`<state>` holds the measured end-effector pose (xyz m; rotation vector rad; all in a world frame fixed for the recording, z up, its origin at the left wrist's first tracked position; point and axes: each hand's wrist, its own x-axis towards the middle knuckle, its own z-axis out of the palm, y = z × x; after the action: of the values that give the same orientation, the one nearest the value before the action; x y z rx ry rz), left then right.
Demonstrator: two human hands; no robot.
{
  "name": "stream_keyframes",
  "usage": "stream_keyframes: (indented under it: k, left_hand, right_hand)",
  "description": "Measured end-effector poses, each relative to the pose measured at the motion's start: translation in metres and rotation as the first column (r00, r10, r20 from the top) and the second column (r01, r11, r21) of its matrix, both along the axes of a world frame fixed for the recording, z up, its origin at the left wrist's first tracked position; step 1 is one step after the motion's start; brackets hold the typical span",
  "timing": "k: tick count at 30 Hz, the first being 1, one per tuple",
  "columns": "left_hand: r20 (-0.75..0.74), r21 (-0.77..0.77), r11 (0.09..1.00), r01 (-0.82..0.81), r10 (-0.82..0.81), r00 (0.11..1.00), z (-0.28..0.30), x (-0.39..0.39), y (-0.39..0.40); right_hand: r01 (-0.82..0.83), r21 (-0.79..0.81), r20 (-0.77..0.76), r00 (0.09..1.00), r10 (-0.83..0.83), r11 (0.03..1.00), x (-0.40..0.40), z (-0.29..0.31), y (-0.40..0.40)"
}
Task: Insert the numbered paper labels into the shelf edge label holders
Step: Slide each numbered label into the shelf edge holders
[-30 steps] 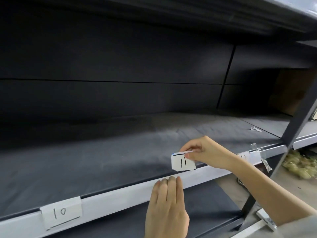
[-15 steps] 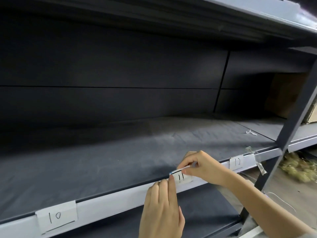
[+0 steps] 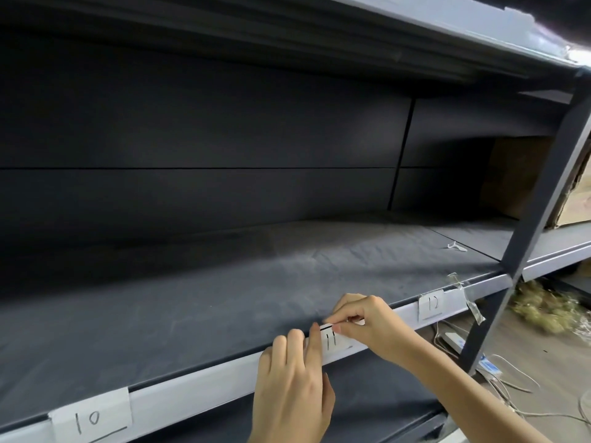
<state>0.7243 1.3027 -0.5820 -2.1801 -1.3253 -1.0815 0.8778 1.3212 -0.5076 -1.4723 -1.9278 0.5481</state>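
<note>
Matt white paper label (image 3: 334,341); smooth pale plastic holder strip (image 3: 198,383); dusty matt shelf (image 3: 160,314).

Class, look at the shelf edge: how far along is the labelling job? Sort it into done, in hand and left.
Done: labels 10 and 12 sit on the white shelf edge strip. In hand: label 11, its top pinched by the right hand while the left hand touches its left edge with a fingertip. Left: seating 11 fully; any further labels are not in view.
</note>
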Motion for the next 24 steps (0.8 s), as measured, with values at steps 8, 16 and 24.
stream_keyframes:
  k: [8,16,24]
  left_hand:
    - [0.03,-0.018,1.0,0.008,-0.007,1.0,0.005,0.002,-0.002]
    - [0.012,-0.02,1.0,0.009,-0.008,1.0,0.008,-0.001,-0.001]
    - [-0.015,-0.09,0.993,0.072,-0.074,0.997,0.012,-0.006,0.001]
  right_hand:
    - [0.017,0.006,0.025,1.0,-0.017,1.0,0.0,-0.003,0.0]
    - [0.008,-0.012,0.072,0.997,-0.007,1.0,-0.002,0.002,-0.002]
    - [0.004,-0.009,0.066,0.998,-0.003,1.0,-0.003,0.003,-0.004]
